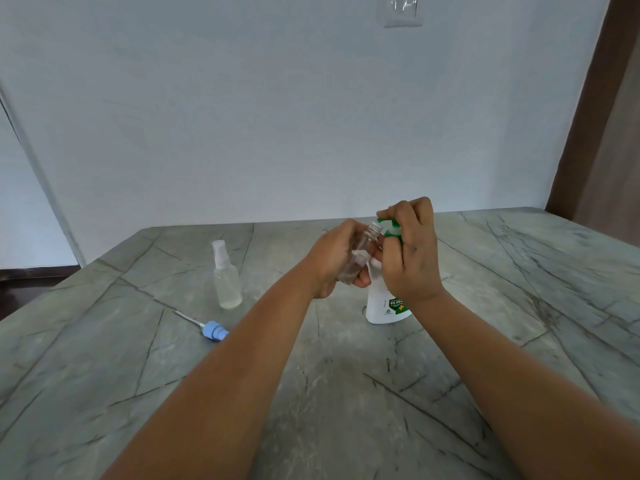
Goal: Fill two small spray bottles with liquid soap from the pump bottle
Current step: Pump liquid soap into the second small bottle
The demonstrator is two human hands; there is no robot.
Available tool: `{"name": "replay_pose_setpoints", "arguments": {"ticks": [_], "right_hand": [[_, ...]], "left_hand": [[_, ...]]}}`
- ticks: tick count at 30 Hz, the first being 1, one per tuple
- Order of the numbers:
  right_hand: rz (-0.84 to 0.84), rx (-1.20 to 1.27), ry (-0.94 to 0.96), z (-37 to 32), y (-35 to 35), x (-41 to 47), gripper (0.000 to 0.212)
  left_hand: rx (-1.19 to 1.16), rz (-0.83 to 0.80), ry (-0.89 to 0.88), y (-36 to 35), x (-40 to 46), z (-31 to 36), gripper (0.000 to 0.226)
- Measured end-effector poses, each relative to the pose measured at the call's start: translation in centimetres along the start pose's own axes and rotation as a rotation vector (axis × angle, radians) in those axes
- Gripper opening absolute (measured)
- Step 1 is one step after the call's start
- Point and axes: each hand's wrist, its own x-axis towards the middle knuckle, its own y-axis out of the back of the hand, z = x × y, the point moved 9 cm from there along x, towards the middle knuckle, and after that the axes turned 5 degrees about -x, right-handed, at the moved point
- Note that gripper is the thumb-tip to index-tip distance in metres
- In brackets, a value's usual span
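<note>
My left hand [334,261] grips a small clear spray bottle [360,254] without its cap, tilted so its threaded neck sits right under the green pump head [389,228]. My right hand [412,251] is curled over that pump head, on top of the white soap pump bottle [382,308], which stands on the table. A second small spray bottle [227,277], capped white and holding clear liquid, stands upright to the left. A blue spray cap with its dip tube [214,330] lies on the table in front of it.
The grey stone table [346,393] with dark veins runs to a pale wall behind. A brown wooden frame [588,116] rises at the right. A clear wall hook [401,10] is fixed high on the wall.
</note>
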Motion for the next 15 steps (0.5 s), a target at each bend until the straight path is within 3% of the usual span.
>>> {"name": "replay_pose_setpoints", "arguments": {"ticks": [7,15], "right_hand": [[0.017,0.004,0.004,0.03,0.01,0.16,0.023],[-0.003,0.002,0.023,-0.1,-0.06,0.08,0.03]], "left_hand": [[-0.02,0.001,0.011,-0.09,-0.01,-0.09,0.037],[-0.014,0.007,0.009,0.12,0.23,-0.13,0.037]]}}
